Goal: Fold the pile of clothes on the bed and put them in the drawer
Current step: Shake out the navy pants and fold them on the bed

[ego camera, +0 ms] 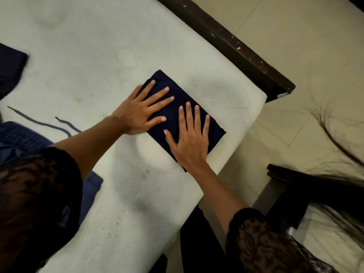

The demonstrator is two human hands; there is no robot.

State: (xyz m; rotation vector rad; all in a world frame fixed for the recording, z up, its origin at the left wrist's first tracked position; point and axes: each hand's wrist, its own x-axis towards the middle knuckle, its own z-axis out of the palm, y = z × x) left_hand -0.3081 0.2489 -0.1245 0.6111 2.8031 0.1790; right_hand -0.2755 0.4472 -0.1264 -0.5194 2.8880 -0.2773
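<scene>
Left hand [141,111] and right hand [190,140] press flat, fingers spread, on the folded cloth [215,133]. Its long axis parallels the rail [236,48]: left hand at the far end, right at the near end.

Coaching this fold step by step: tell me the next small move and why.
The cloth lies folded into a rectangle on the mattress, left hand and right hand flat on it; probably slide them under and lift it.

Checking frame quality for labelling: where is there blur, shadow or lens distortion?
Head view: the left hand, right hand and folded navy garment are sharp; the hair at right and dark cloth at left are motion-blurred; soft shadows mottle the mattress; the bed frame shows no obvious bowing.
</scene>
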